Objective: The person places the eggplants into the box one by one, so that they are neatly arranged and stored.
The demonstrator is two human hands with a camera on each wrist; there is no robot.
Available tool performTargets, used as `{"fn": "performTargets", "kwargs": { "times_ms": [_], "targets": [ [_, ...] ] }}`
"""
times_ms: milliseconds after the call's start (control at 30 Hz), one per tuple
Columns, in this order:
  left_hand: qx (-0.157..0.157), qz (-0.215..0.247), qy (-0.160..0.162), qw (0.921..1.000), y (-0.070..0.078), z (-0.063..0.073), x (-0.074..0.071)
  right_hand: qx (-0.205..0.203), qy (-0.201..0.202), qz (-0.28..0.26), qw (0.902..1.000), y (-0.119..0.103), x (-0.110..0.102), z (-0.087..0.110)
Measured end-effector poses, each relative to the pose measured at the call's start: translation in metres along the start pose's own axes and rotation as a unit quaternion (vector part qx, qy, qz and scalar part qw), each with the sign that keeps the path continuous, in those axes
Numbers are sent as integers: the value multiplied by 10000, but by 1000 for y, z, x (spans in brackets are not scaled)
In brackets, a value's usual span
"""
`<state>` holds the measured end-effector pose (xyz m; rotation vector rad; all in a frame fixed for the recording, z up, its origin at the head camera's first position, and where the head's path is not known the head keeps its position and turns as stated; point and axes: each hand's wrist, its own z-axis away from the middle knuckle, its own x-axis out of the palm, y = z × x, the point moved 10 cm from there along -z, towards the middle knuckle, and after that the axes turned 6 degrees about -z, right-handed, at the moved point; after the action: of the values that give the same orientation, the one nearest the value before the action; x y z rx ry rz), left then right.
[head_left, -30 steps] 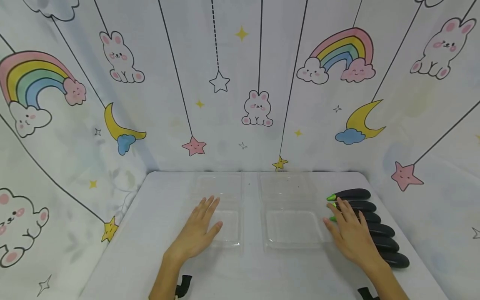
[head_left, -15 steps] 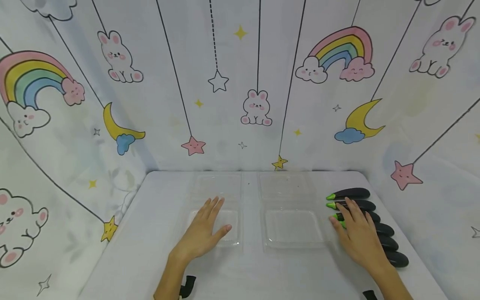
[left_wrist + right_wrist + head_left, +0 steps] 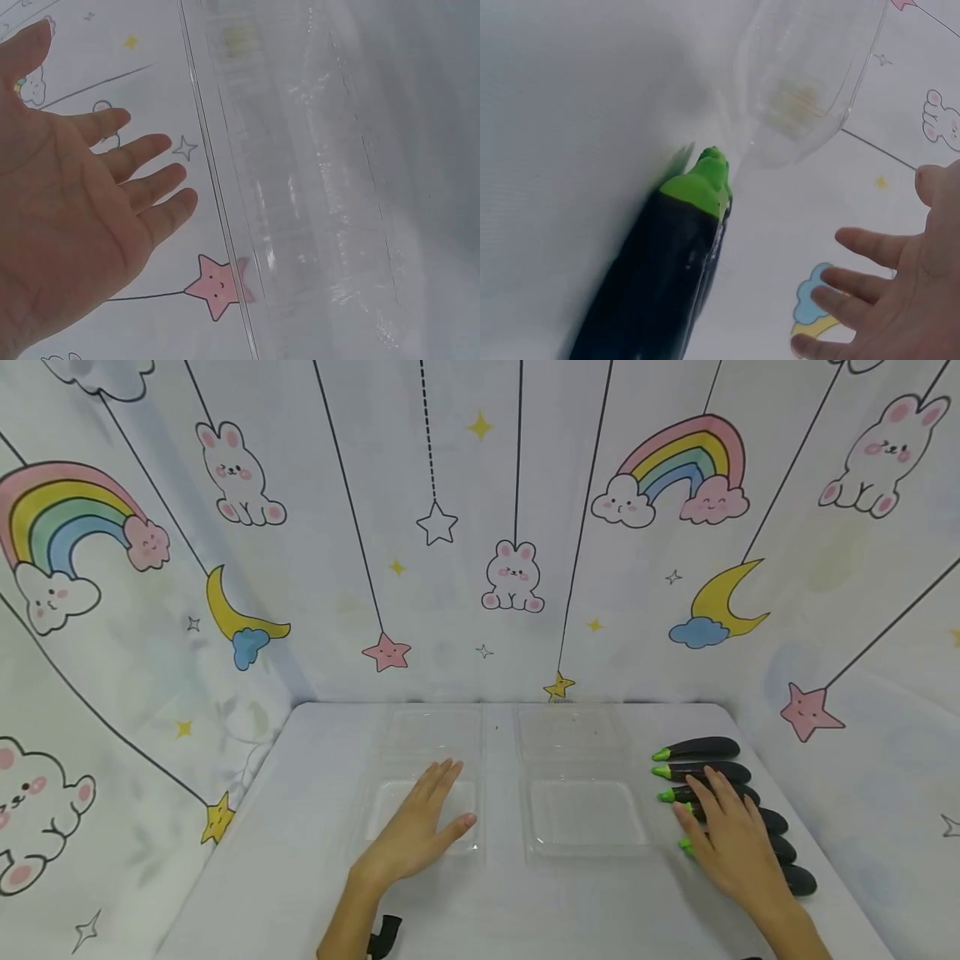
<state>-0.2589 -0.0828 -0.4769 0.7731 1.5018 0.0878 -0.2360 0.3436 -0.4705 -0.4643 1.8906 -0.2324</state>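
Note:
Several black eggplants [image 3: 705,748] with green stem ends lie in a row at the table's right side. Over that row, my right hand [image 3: 731,843] is spread with fingers straight and hides parts of the middle ones. In the right wrist view a nearby eggplant [image 3: 652,277] lies apart from the hand, whose palm holds nothing. My left hand [image 3: 416,835] hovers, fingers extended, over the left clear plastic box [image 3: 465,814], and is likewise bare in the left wrist view. To its right stands a second clear plastic box [image 3: 588,814].
Behind each box its clear lid section [image 3: 573,731] lies flat toward the back edge. A white table [image 3: 270,827] carries everything. Around it hangs a white curtain [image 3: 450,610] printed with rabbits, stars and rainbows.
My left hand has drifted right and slightly nearer over the left box. The right hand has shifted right and nearer, uncovering the stem ends of more eggplants. Boxes and eggplants stay put.

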Motion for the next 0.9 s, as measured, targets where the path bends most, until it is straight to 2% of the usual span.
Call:
{"fn": "performTargets", "kwargs": {
  "times_ms": [167,367,667,900],
  "targets": [
    [88,436,-155,9989,8,-4,7,-30,187,5,9998,4,-4,4],
    [201,770,-343,9962,17,-8,17,169,50,62,9998,11,-3,11],
    [392,1097,-318,9927,29,-11,28,77,160,4,9998,17,-7,18],
    [381,1323,-400,9897,37,-12,37,33,207,-60,9998,23,-13,20]
  ]
}}
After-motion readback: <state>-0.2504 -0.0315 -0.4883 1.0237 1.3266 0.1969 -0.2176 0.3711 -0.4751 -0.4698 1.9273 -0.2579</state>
